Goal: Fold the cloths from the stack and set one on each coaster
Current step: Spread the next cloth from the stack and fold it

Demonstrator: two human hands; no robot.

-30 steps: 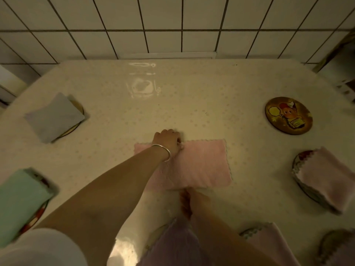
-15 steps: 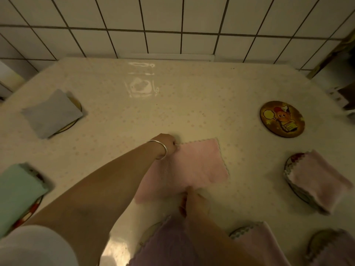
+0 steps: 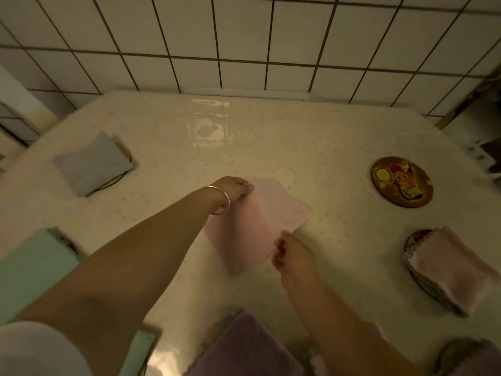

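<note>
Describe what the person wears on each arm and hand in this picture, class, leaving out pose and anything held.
The left hand is bare, with a thin silver bangle around the wrist. A white short sleeve covers the upper left arm at the lower left corner. The right hand and forearm are bare, with no jewellery, glove or sleeve showing.

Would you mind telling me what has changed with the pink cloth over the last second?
The pink cloth, previously flat, now lifts off the table, pinched by the left hand and right hand and turned diagonally. The round cartoon coaster stays bare.
</note>
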